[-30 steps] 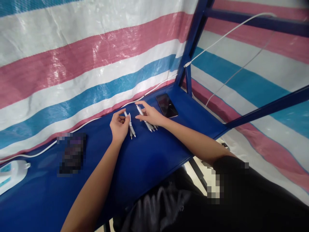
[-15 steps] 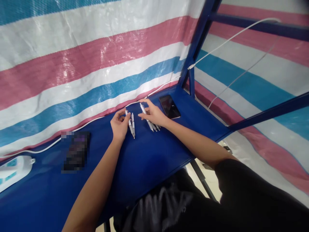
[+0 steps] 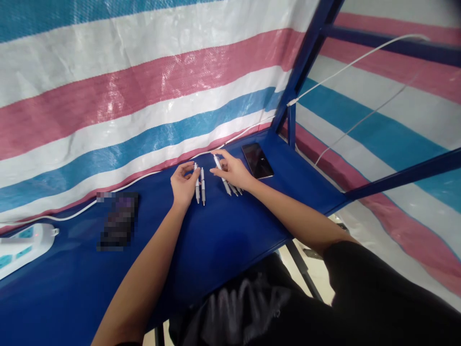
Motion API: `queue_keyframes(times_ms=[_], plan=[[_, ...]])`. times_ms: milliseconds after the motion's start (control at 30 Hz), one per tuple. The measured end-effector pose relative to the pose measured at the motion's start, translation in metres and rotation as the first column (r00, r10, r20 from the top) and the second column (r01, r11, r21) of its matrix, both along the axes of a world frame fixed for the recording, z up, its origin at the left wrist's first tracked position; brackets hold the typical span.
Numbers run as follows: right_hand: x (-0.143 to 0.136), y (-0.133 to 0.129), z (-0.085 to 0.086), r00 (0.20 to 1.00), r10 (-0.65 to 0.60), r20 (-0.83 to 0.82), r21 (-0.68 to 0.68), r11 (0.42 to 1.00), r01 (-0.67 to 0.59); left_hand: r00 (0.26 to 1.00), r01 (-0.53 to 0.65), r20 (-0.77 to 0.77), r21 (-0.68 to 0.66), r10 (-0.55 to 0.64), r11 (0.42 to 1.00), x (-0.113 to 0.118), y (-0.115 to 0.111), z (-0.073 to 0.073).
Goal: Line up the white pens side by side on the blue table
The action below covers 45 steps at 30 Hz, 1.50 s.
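Observation:
My left hand is closed with thumb and fingertips on the upper part of a slim white-and-grey pen. Just to the right of it, a second pen lies nearly parallel on the blue table, with a narrow gap between the two. My right hand curls around another white-and-grey pen, index finger at its top end and thumb on its left side. Tips of several more pens stick out below that hand; their upper parts are hidden under it.
A dark phone lies beyond my right hand. Toward the left are a blurred-out dark object and a white power strip. A white cable runs along the striped sheet. Blue frame posts stand at the right corner.
The pen in my left hand has swung more upright, its lower tip moving away from the neighbouring pen, so they now lie almost parallel. My right hand stays at its pens. The view has shifted slightly.

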State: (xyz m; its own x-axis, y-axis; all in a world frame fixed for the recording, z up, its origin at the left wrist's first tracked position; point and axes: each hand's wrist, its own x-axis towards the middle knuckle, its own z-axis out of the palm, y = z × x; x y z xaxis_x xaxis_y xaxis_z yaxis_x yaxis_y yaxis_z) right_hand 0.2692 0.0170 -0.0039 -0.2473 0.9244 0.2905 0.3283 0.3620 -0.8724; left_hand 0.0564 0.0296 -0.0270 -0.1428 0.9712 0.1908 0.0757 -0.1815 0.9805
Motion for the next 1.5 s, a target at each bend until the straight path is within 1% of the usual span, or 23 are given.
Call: queue_keyframes(times_ms=[167,233,333,400,500,633,733,833,867,900,933,967,1033,1100,1133,1200,1267,1300,1333,1367,1400,1467,1500], plan=[[-0.001,0.006,-0.009,0.982,0.014,0.186,0.158,0.986,-0.044,0.997,-0.005,-0.077,-0.001,0.005,1.0,-0.004,0.005,-0.008],[-0.001,0.006,-0.01,0.962,-0.021,0.274,0.225,0.973,-0.043,0.997,-0.009,-0.082,-0.002,0.009,1.0,-0.004,0.006,-0.01],[0.001,0.005,-0.007,0.875,-0.096,0.475,0.294,0.954,-0.055,0.998,-0.01,-0.07,-0.003,0.01,1.0,-0.004,0.005,-0.011],[0.003,0.003,-0.004,0.81,-0.112,0.576,0.297,0.951,-0.081,0.998,-0.008,-0.069,0.0,0.008,1.0,-0.003,0.004,-0.01],[0.007,0.004,-0.005,0.774,-0.097,0.626,0.292,0.949,-0.117,0.997,-0.001,-0.071,-0.001,0.001,1.0,-0.001,0.002,-0.009],[0.011,0.006,-0.008,0.78,-0.089,0.619,0.283,0.952,-0.116,1.0,-0.016,-0.014,0.035,0.017,0.999,0.001,0.001,-0.005],[0.01,0.002,-0.002,0.819,-0.11,0.562,0.294,0.953,-0.074,0.993,-0.077,0.102,0.118,0.066,0.99,0.0,0.003,0.003],[0.001,-0.011,0.013,0.9,-0.108,0.423,0.262,0.965,-0.008,0.98,-0.125,0.178,0.192,0.09,0.973,0.0,0.002,0.016],[-0.004,-0.017,0.019,0.931,-0.059,0.36,0.209,0.978,-0.019,0.979,-0.124,0.184,0.209,0.086,0.97,0.001,0.0,0.02],[-0.009,-0.022,0.023,0.957,0.031,0.288,0.117,0.991,-0.068,0.98,-0.116,0.183,0.224,0.075,0.968,0.003,-0.002,0.024],[-0.013,-0.027,0.027,0.963,0.15,0.225,-0.005,0.988,-0.153,0.982,-0.103,0.177,0.233,0.061,0.967,0.005,-0.005,0.027],[-0.018,-0.031,0.03,0.955,0.243,0.169,-0.101,0.968,-0.228,0.984,-0.088,0.171,0.236,0.047,0.968,0.007,-0.008,0.029],[-0.023,-0.036,0.031,0.935,0.349,0.07,-0.202,0.923,-0.329,0.985,-0.053,0.174,0.222,0.014,0.974,0.011,-0.013,0.034],[-0.022,-0.034,0.029,0.927,0.372,-0.032,-0.251,0.895,-0.368,0.978,0.019,0.202,0.185,-0.057,0.983,0.011,-0.015,0.038],[-0.02,-0.032,0.028,0.922,0.374,-0.1,-0.286,0.877,-0.387,0.967,0.082,0.226,0.161,-0.117,0.984,0.009,-0.015,0.04],[-0.012,-0.026,0.026,0.884,0.388,-0.263,-0.383,0.799,-0.464,0.923,0.245,0.278,0.112,-0.267,0.963,0.003,-0.013,0.044],[-0.003,-0.02,0.026,0.819,0.412,-0.399,-0.463,0.681,-0.568,0.87,0.376,0.313,0.08,-0.381,0.923,-0.004,-0.01,0.046],[0.001,-0.018,0.027,0.798,0.426,-0.427,-0.487,0.635,-0.6,0.856,0.405,0.321,0.073,-0.406,0.911,-0.007,-0.008,0.046],[0.004,-0.017,0.029,0.794,0.439,-0.42,-0.5,0.618,-0.607,0.855,0.407,0.321,0.071,-0.407,0.911,-0.008,-0.007,0.045],[0.007,-0.017,0.031,0.812,0.451,-0.37,-0.501,0.639,-0.583,0.863,0.391,0.318,0.071,-0.392,0.918,-0.009,-0.006,0.044],[0.008,-0.017,0.033,0.845,0.458,-0.275,-0.482,0.695,-0.533,0.877,0.363,0.313,0.07,-0.366,0.929,-0.009,-0.005,0.042],[0.007,-0.019,0.036,0.911,0.413,0.019,-0.36,0.853,-0.379,0.909,0.286,0.3,0.062,-0.291,0.956,-0.006,-0.005,0.037],[0.005,-0.02,0.037,0.917,0.354,0.186,-0.264,0.917,-0.3,0.923,0.241,0.295,0.053,-0.246,0.969,-0.005,-0.005,0.035]])
